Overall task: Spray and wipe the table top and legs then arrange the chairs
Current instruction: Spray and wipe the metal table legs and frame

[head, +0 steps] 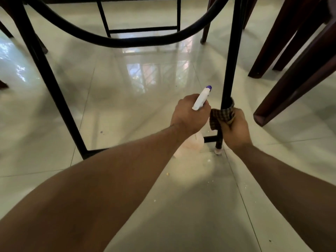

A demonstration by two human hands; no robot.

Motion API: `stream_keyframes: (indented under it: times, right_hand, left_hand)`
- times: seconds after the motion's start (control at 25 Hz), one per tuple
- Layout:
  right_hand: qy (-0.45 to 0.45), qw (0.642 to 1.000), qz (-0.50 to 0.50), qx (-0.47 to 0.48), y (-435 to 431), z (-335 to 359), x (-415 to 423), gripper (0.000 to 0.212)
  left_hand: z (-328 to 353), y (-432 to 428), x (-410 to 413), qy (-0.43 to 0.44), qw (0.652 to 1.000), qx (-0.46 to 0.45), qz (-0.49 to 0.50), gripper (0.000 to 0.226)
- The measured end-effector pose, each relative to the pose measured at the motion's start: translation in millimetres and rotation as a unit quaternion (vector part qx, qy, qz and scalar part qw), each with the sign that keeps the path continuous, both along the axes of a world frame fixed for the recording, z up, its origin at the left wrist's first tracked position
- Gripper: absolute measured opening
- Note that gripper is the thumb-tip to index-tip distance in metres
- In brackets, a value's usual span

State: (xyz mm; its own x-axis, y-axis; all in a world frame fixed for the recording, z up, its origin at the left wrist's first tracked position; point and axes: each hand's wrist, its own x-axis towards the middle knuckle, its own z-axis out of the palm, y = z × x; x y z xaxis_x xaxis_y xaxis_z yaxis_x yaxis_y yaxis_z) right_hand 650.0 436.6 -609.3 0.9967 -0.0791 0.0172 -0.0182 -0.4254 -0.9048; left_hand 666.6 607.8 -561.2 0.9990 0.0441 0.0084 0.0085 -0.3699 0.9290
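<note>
I am looking under the table at its black metal legs. My right hand grips a checked brown cloth wrapped round the near right table leg, low down above its foot. My left hand holds a white spray bottle by the neck; its purple-tipped nozzle points toward that leg. The bottle's pale body shows below my wrist. Another black table leg slants down at the left.
Dark wooden chair legs stand close on the right of the wiped leg. A curved black brace and a crossbar frame span the back. Glossy pale floor tiles carry small crumbs near the leg's foot.
</note>
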Motion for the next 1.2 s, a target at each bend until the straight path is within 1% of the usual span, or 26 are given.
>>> stream_keyframes:
  times: [0.04, 0.08, 0.12, 0.16, 0.2, 0.24, 0.28, 0.32, 0.36, 0.4, 0.44, 0.48, 0.52, 0.6, 0.64, 0.72, 0.8, 0.88, 0.92, 0.96, 1.0, 1.08, 1.12, 1.16, 1.2]
  right_hand:
    - [0.043, 0.999, -0.002, -0.017, -2, -9, -7, 0.027]
    - [0.119, 0.992, 0.006, -0.032, -6, -23, -15, 0.018]
    - [0.196, 0.98, 0.023, 0.001, -11, -33, -23, 0.006]
    - [0.258, 0.965, 0.037, 0.032, -15, -44, -29, 0.011]
    - [0.281, 0.957, 0.03, 0.064, -18, -55, -30, 0.019]
    - [0.273, 0.961, 0.023, 0.041, -17, -58, -28, 0.022]
    - [0.248, 0.969, 0.012, -0.01, -15, -59, -25, 0.023]
    - [0.207, 0.973, -0.02, -0.098, -12, -57, -24, 0.025]
    - [0.152, 0.968, -0.057, -0.19, -12, -61, -23, 0.028]
    - [0.125, 0.959, -0.075, -0.242, -9, -59, -25, 0.032]
    - [0.124, 0.952, -0.086, -0.267, -9, -64, -25, 0.036]
    - [0.145, 0.941, -0.091, -0.291, -5, -62, -21, 0.039]
    - [0.176, 0.933, -0.096, -0.297, 1, -59, -17, 0.041]
    - [0.246, 0.921, -0.14, -0.268, 13, -51, -8, 0.037]
    - [0.265, 0.919, -0.162, -0.245, 18, -46, -8, 0.031]
    - [0.273, 0.923, -0.168, -0.215, 22, -41, -10, 0.024]
    - [0.256, 0.929, -0.163, -0.213, 20, -42, -17, 0.02]
    - [0.199, 0.926, -0.151, -0.282, 12, -37, -23, 0.014]
    - [0.156, 0.929, -0.138, -0.306, 6, -37, -24, 0.013]
    - [0.117, 0.939, -0.126, -0.299, 2, -34, -27, 0.014]
    - [0.084, 0.955, -0.12, -0.258, -2, -33, -28, 0.015]
    - [0.087, 0.981, -0.102, -0.143, -8, -33, -27, 0.017]
    - [0.115, 0.983, -0.085, -0.115, -7, -33, -25, 0.018]
    - [0.14, 0.982, -0.076, -0.105, -7, -40, -21, 0.017]
    - [0.167, 0.975, -0.082, -0.122, -5, -47, -18, 0.014]
  left_hand:
    - [-1, 2, 2, 0.003, 1.0, 0.002, 0.004, 0.018]
    - [-2, 4, 2, 0.005, 1.0, 0.005, 0.005, 0.018]
    - [-3, 5, 2, 0.005, 1.0, 0.007, 0.005, 0.018]
    - [-4, 5, 3, 0.005, 1.0, 0.008, 0.002, 0.017]
    - [-4, 4, 3, 0.005, 1.0, 0.005, -0.001, 0.017]
    - [-4, 4, 3, 0.006, 1.0, 0.001, -0.002, 0.017]
    - [-5, 3, 3, 0.008, 1.0, -0.004, 0.0, 0.018]
    - [-6, 0, 3, 0.013, 1.0, -0.009, -0.001, 0.018]
    - [-8, -2, 2, 0.017, 1.0, -0.008, -0.002, 0.018]
    - [-9, -5, -1, 0.02, 1.0, -0.003, -0.005, 0.018]
    - [-10, -6, -3, 0.021, 1.0, 0.002, -0.012, 0.018]
    - [-10, -6, -3, 0.019, 1.0, 0.006, -0.014, 0.017]
    - [-9, -4, -2, 0.017, 1.0, 0.005, -0.011, 0.017]
    - [-5, 2, 0, 0.011, 1.0, 0.0, -0.001, 0.016]
    - [-3, 4, 0, 0.008, 1.0, -0.003, 0.003, 0.016]
    - [3, 11, -1, 0.004, 1.0, -0.006, 0.004, 0.016]
    - [8, 18, -3, -0.003, 1.0, -0.002, 0.004, 0.017]
    - [12, 21, -4, -0.01, 1.0, 0.0, 0.007, 0.018]
    - [15, 21, -5, -0.011, 1.0, 0.005, 0.01, 0.018]
    - [18, 21, -6, -0.014, 1.0, 0.008, 0.01, 0.018]
    - [22, 20, -8, -0.017, 1.0, 0.006, 0.008, 0.018]
    - [31, 17, -11, -0.022, 1.0, -0.012, 0.0, 0.018]
    - [34, 17, -12, -0.021, 1.0, -0.019, -0.002, 0.017]
    - [36, 17, -13, -0.016, 1.0, -0.023, -0.004, 0.017]
    - [36, 17, -15, -0.009, 1.0, -0.025, -0.006, 0.016]
